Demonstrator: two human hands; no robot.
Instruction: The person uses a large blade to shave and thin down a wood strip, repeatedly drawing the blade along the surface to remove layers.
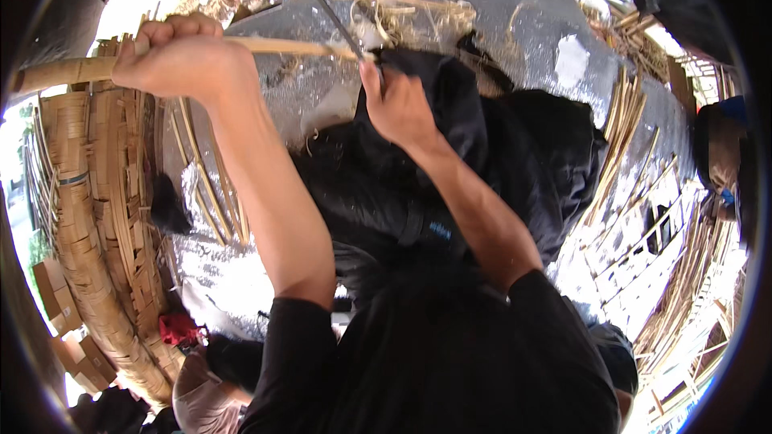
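My left hand (178,52) is wrapped round a pale bamboo strip (281,46) that runs sideways across the upper left, its thicker end reaching out past my fist. In my right hand (400,106), near the middle, is a long, thin, dark-bladed knife (326,6). Its blade points up and to the left, and it meets the strip's right end just above my thumb. The handle is mostly hidden by my fingers. Black cloth (531,153) covers my lap under both forearms.
Curly shavings (386,20) lie on the grey ground (515,0) ahead. Woven bamboo rolls (80,241) stand at the left, near cardboard boxes (76,354). Thin bamboo strips (619,145) lie at the right. A person's clothing (201,394) shows at the lower left.
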